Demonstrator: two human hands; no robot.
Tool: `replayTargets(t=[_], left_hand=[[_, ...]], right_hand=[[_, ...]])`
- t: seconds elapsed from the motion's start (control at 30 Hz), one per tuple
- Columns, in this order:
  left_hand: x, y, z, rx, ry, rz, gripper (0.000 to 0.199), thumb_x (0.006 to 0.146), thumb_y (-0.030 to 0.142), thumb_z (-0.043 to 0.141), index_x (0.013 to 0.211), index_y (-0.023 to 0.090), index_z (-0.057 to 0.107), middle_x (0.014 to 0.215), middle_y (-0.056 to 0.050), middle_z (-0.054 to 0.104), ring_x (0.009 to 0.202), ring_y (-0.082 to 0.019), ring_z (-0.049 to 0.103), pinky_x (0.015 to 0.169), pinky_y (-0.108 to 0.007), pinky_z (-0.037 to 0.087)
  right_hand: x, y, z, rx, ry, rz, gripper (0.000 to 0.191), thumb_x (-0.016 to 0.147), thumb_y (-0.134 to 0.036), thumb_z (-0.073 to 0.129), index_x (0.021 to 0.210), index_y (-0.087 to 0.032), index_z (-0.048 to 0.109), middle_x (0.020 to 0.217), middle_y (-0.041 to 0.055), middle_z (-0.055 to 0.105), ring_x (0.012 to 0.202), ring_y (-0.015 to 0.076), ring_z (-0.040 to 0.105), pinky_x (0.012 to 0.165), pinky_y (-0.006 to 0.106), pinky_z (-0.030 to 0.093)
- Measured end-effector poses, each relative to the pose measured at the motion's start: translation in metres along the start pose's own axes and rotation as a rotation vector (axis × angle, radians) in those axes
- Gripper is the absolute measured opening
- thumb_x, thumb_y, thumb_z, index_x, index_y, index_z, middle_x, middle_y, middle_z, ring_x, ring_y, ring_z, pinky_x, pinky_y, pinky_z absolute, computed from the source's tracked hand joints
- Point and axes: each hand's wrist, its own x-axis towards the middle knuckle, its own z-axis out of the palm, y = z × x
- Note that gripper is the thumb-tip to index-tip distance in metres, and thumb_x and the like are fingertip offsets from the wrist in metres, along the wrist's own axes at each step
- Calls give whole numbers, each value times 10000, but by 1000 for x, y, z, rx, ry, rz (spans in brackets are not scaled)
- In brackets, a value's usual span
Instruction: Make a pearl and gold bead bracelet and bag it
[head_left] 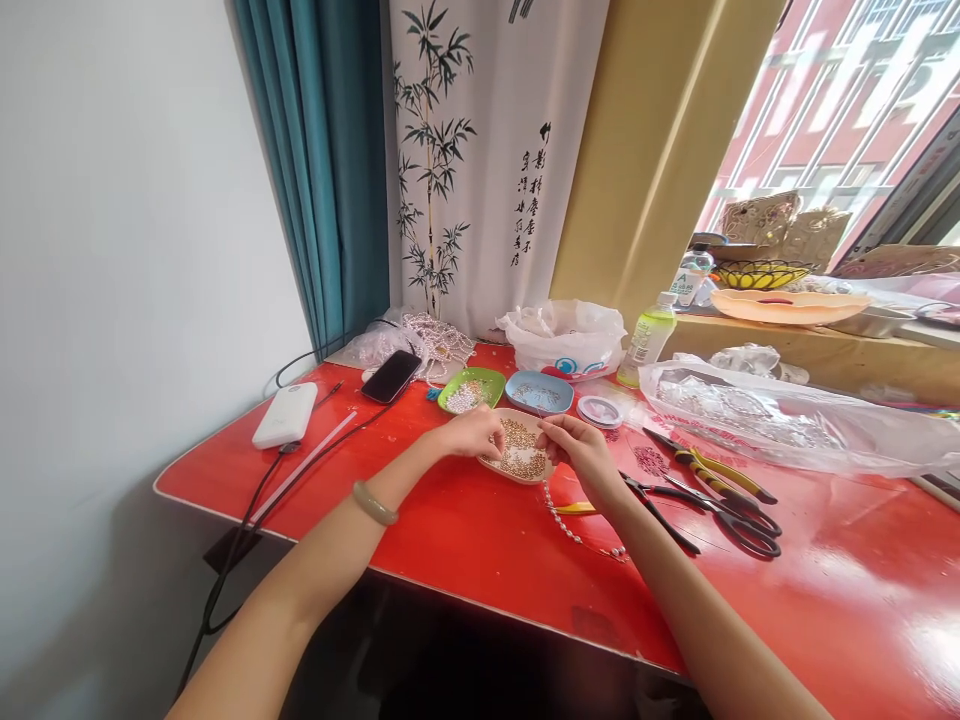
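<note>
So the right hand [585, 450] has thumb and fingertips pinched on the upper end of a string of beads [570, 535], just over the right edge of the pale dish [517, 480] at center frame. The rest of the string droops onto the red table [450, 550] below, so I'd guess holding it by the end keeps that tip easy to steer. The left hand [472, 433] is curled in at the dish's left rim, fingers bunched near the thumb; honestly can't tell if it's pinching anything. Gold beads lie loose in the dish, right between both hands, which looks handy for short reaches. Just behind are a green dish [496, 380] and a blue dish [536, 408] with more small bits, probably split up so the kinds don't mix. Right of center, the scissors [739, 525], black-handled pliers [667, 520] and yellow-and-black pliers [739, 480] sit near the right forearm, I'd say off to the side to leave elbow room.
</note>
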Motion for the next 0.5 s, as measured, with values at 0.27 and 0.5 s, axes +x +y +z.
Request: replayTargets(t=[0.27,0.5], left_hand=[[0,9,-2,-114,125,-26,67,638,184,555,638,169,620,701,-35,601,820,-195,513,719,-263,378],[5,4,-4,-319,196,-46,171,645,212,567,785,121,605,772,-56,632,710,-143,572,635,-231,432]], right_hand=[[-2,-4,-1,52,7,28,233,657,-391,585,682,-163,548,589,-3,575,451,63,425,451,208,335],[-1,-2,1,59,4,43,248,631,-404,604,665,-165,548,570,-5,568,444,70,420,443,215,328]])
